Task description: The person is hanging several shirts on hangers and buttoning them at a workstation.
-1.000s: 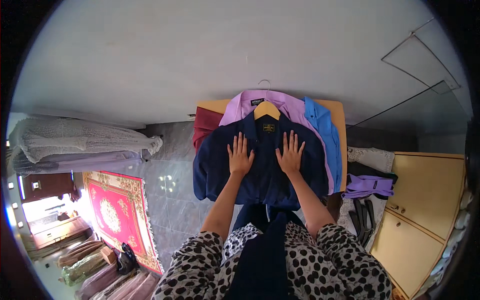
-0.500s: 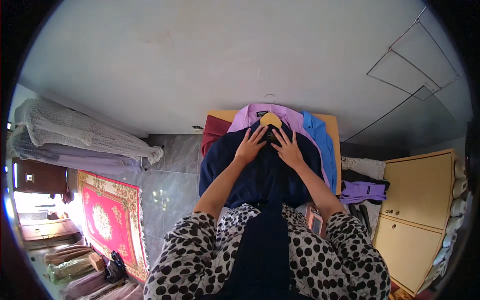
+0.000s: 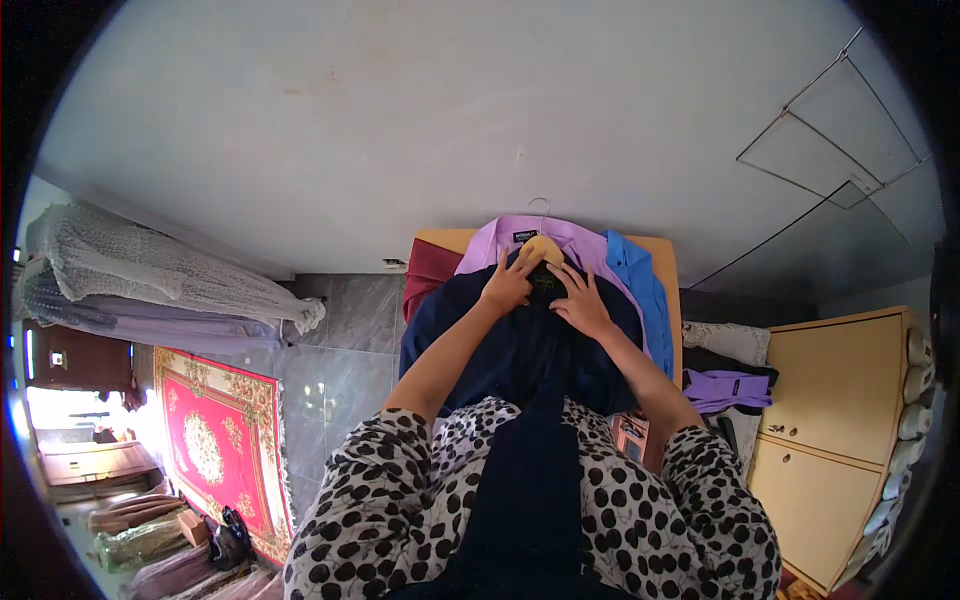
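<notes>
L hand (image 3: 508, 287) & R hand (image 3: 580, 303) pinching navy shirt (image 3: 520, 345) collar, lilac shirt (image 3: 560, 240) edge behind, wall close

This is a home, a lived-in bedroom or dressing corner. At eleven o'clock a grey tiled floor (image 3: 340, 340) runs out, and at eight o'clock a red patterned rug (image 3: 215, 450) lies on it. At nine o'clock covered bedding (image 3: 150, 285) is piled up. At four o'clock stands a pale wooden cupboard (image 3: 835, 420), with folded clothes (image 3: 725, 385) heaped just beside it. At twelve o'clock shirts (image 3: 560, 240) lie stacked on a wooden table (image 3: 665, 270) against a plain wall (image 3: 450, 120).
</notes>
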Demonstrator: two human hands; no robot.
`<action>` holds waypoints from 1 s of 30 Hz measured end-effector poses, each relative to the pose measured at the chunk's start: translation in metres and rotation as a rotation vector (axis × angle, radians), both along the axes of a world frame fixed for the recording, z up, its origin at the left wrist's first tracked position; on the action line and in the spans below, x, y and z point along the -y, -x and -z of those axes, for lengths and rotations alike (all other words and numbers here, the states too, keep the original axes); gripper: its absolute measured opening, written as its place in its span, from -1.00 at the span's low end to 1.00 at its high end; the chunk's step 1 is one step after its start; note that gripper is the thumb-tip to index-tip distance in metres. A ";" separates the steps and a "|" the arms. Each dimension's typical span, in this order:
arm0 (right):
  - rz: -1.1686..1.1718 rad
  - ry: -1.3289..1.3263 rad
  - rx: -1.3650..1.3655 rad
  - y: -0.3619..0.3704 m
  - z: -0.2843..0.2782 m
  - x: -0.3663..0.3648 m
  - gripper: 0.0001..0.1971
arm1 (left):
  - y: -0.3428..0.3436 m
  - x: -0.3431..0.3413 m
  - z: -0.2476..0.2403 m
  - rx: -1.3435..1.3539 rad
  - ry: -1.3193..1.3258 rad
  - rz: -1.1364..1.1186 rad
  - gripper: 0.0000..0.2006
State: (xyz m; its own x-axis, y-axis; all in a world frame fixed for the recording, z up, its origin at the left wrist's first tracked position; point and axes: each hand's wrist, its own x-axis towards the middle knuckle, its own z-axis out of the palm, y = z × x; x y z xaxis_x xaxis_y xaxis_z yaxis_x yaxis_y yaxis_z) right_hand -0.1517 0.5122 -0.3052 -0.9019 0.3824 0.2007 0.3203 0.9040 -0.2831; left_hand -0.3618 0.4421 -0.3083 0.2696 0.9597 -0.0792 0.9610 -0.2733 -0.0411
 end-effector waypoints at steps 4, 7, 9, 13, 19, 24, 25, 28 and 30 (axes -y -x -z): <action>0.113 0.062 -0.095 0.009 -0.007 -0.001 -0.90 | 0.005 -0.004 -0.006 -0.031 0.057 0.042 -0.76; 0.143 0.070 -0.174 0.013 -0.013 -0.002 -0.88 | 0.012 -0.004 -0.007 -0.174 0.082 0.193 -0.82; 0.116 0.063 -0.189 0.014 -0.014 -0.002 -0.87 | 0.016 -0.004 -0.007 -0.039 0.111 0.161 -0.84; 0.126 0.097 -0.239 0.014 -0.012 -0.001 -0.88 | 0.015 -0.006 -0.012 0.207 0.111 -0.021 -0.84; 0.231 0.156 -0.309 0.018 -0.020 0.000 -0.88 | 0.017 -0.017 -0.032 0.384 0.115 -0.134 -0.79; 0.213 0.197 -0.469 0.023 -0.044 -0.001 -0.89 | 0.029 -0.037 -0.053 0.415 0.181 -0.235 -0.76; 0.201 0.207 -0.520 0.024 -0.047 -0.002 -0.89 | 0.032 -0.040 -0.056 0.442 0.197 -0.277 -0.75; 0.222 0.183 -0.490 0.025 -0.052 -0.005 -0.89 | 0.038 -0.045 -0.055 0.518 0.217 -0.267 -0.66; 0.246 0.172 -0.473 0.024 -0.049 -0.004 -0.89 | 0.035 -0.038 -0.042 0.634 0.177 -0.292 -0.66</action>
